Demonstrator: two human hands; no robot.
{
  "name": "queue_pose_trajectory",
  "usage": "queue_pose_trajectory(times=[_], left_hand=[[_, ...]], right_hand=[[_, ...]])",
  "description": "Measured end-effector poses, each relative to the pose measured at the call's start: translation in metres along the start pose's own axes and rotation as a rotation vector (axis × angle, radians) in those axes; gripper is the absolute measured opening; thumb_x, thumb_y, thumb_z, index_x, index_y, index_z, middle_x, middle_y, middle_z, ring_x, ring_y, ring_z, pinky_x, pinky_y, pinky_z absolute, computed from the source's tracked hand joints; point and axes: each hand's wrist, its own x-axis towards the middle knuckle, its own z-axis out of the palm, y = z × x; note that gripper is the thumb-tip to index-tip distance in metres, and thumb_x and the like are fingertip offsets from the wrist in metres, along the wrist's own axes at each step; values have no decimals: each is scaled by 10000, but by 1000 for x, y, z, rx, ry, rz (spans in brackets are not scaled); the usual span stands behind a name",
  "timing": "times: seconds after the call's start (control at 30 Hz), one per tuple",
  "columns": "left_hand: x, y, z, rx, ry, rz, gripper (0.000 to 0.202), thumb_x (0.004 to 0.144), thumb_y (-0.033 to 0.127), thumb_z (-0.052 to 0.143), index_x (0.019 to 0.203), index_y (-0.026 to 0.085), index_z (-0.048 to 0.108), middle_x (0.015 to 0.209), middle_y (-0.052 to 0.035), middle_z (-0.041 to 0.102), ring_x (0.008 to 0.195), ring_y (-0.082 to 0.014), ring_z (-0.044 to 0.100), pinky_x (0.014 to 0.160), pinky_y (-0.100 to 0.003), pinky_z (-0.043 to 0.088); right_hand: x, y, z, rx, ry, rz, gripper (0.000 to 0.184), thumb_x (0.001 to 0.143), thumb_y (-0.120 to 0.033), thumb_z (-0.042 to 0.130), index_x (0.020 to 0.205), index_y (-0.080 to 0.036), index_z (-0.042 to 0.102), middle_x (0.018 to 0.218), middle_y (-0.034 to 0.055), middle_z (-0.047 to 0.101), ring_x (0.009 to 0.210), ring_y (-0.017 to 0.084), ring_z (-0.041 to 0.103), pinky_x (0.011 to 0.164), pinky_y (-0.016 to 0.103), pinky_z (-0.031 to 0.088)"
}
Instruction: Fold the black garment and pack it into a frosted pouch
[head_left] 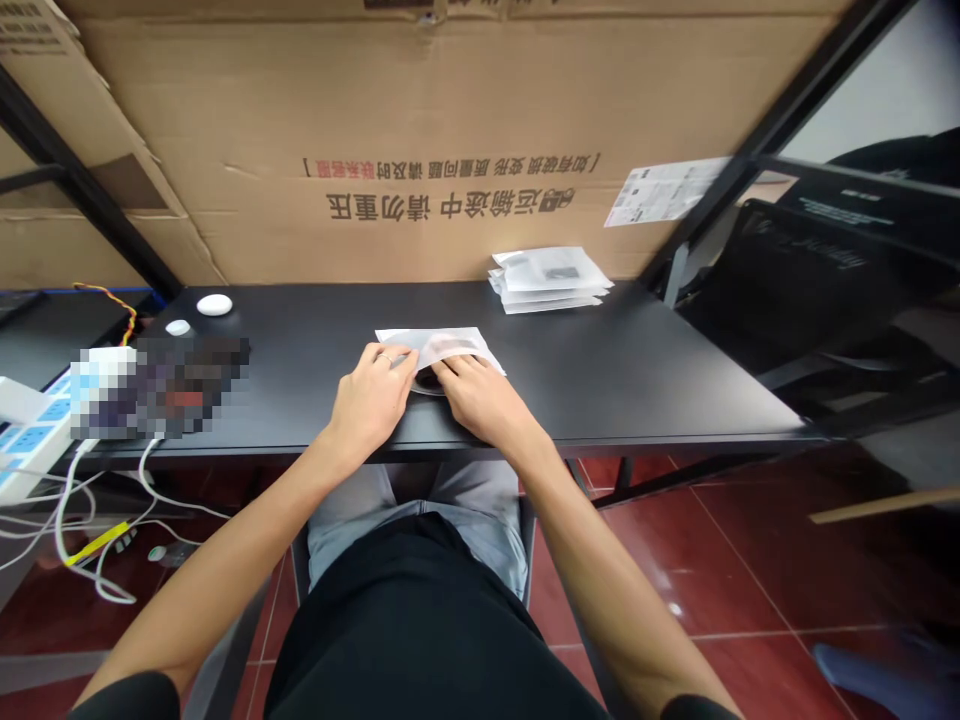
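A translucent white plastic pouch lies flat on the black table, close to its front edge. My left hand pinches the pouch's near left edge, fingers curled. My right hand rests on the near right part of the pouch, fingers pressed down on it. A dark round item shows between the two hands at the pouch's near edge; I cannot tell whether it is inside the pouch.
A stack of similar pouches sits at the back right. Two white round pieces lie at the back left. A power strip with cables hangs off the left. A large cardboard box walls the back.
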Motion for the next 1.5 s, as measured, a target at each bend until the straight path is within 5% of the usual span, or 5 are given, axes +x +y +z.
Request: queue_pose_trajectory(times=[0.27,0.5,0.8,1.17,1.5], left_hand=[[-7,-18,-9,-32,76,-126,594,1028,576,752,1549,298,682,1508,-144,706,1296,-371,680,1010,-451,596],[-8,-47,-22,-231,-183,-340,463,1089,577,571,788,257,718,808,-52,787,715,-240,675,722,-341,448],[-8,-44,-17,-484,-265,-254,340,993,429,618,722,228,578,673,31,574,652,-156,489,648,-290,340],[-18,-28,-13,-855,-307,-256,466,1045,543,646,740,220,504,643,63,397,584,-105,310,571,-279,241],[-22,-22,-16,-1066,-170,-369,526,961,513,803,688,219,463,612,73,363,525,-65,296,507,-240,195]], right_hand=[[-12,13,-7,60,216,-167,243,1166,-314,578,1262,-279,798,1181,109,814,1072,285,752,970,428,628],[-6,13,-6,38,170,-193,254,1161,-264,569,1259,-245,802,1219,128,771,1065,289,684,963,460,559],[0,-4,4,52,122,-305,239,1178,-327,599,1151,-204,802,1153,111,792,1026,262,680,856,417,474],[1,-25,15,-22,389,-406,90,1133,-238,689,1079,-219,759,1044,76,802,882,219,653,759,404,448],[5,-30,10,-75,452,-410,134,1133,-144,642,1159,-195,764,1089,84,837,975,229,708,858,412,507]])
